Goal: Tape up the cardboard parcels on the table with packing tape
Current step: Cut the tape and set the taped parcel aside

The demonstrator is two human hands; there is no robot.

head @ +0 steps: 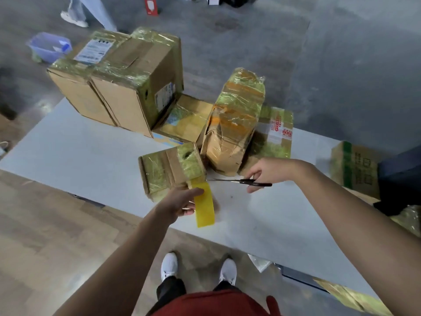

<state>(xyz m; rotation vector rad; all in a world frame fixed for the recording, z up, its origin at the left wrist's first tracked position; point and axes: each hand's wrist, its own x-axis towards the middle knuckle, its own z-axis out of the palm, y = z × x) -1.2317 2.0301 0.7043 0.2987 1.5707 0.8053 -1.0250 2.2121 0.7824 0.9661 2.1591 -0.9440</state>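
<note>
A small cardboard parcel [169, 171] wrapped in shiny yellowish tape lies near the front of the grey table [79, 151]. My left hand [182, 202] holds a yellow roll of packing tape [204, 207] just below the parcel's right corner, with a short strip running up to the box. My right hand [265, 173] grips black scissors [241, 181]. Their blades point left and their tips reach the tape strip at the parcel's corner.
Behind stand a big taped box [127, 83], a flat parcel [186, 119], an upright taped parcel [234, 126] and another flat one [276, 131]. A green-taped box [354, 167] sits at the right. A person's legs [86, 10] and a blue basket [49, 47] are on the floor beyond.
</note>
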